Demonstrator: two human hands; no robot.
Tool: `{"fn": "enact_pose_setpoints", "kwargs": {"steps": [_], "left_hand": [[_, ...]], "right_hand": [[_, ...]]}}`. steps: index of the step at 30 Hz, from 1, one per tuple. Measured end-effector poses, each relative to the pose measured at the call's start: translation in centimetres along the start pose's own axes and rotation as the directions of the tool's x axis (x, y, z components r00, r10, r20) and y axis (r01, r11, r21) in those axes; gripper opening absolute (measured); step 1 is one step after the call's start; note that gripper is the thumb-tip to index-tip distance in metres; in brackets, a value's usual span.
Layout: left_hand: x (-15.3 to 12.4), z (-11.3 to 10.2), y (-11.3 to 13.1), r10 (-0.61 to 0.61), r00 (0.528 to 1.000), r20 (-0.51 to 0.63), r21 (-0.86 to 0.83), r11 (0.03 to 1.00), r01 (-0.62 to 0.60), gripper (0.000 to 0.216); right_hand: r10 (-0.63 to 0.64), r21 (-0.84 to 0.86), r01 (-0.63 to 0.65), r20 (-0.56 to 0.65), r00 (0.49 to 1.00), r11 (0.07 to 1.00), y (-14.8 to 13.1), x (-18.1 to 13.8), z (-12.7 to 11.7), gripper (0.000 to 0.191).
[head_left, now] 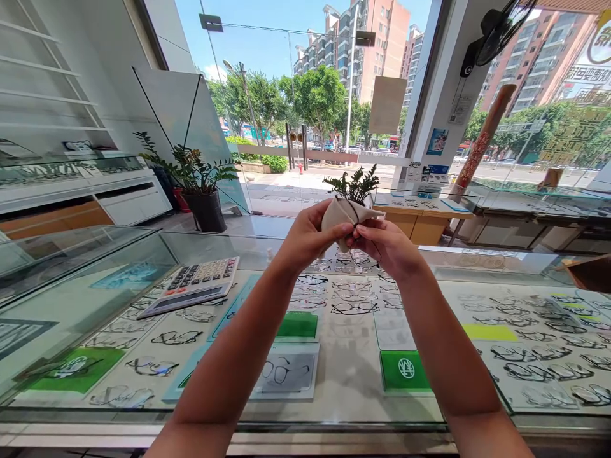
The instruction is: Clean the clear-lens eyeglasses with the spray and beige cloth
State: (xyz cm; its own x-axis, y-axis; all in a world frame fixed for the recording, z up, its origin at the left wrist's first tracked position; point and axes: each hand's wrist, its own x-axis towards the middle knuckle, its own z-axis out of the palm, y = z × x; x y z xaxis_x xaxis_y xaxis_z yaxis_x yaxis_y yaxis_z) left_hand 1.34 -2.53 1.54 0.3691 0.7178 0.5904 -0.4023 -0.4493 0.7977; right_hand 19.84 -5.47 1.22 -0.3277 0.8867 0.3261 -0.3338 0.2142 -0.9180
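Note:
Both my hands are raised together above the glass counter. My left hand [310, 234] is closed around a pale beige cloth [334, 219], its thumb lying across the front. A pair of eyeglasses [352, 205] with a thin dark frame is partly wrapped in that cloth, so most of it is hidden. My right hand [387, 243] pinches the glasses' frame near the middle, touching the cloth and close to my left thumb. A thin dark piece, perhaps a temple arm, curves below the right fingers.
Under the glass counter [344, 388] lie rows of eyeglasses and green cards. A large calculator [198, 283] rests on the glass at left. Potted plants [205, 207] stand beyond, before glass doors. A wall fan [496, 32] hangs at upper right.

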Motion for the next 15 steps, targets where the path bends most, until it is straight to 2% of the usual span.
{"fn": "enact_pose_setpoints", "kwargs": {"steps": [4, 8, 11, 15], "left_hand": [[-0.3, 1.6, -0.5, 0.064, 0.987, -0.146, 0.027, 0.998, -0.061, 0.022], [-0.6, 2.6, -0.8, 0.147, 0.939, -0.311, 0.053, 0.989, -0.137, 0.038], [-0.4, 2.6, -0.9, 0.078, 0.938, -0.337, -0.011, 0.996, -0.087, 0.05], [0.4, 1.6, -0.8, -0.084, 0.951, -0.299, -0.157, 0.987, 0.038, 0.049]], "right_hand": [[0.008, 0.061, -0.011, 0.038, 0.999, 0.998, 0.3, -0.1, 0.6, 0.021], [0.004, 0.042, -0.009, 0.113, 0.994, 0.999, 0.8, -0.2, 1.4, 0.021], [-0.004, 0.013, 0.003, 0.102, 0.995, 1.0, 0.8, -0.1, 1.5, 0.024], [-0.002, 0.031, 0.001, 0.043, 0.999, 1.0, 0.6, 0.1, 0.5, 0.025]]}}
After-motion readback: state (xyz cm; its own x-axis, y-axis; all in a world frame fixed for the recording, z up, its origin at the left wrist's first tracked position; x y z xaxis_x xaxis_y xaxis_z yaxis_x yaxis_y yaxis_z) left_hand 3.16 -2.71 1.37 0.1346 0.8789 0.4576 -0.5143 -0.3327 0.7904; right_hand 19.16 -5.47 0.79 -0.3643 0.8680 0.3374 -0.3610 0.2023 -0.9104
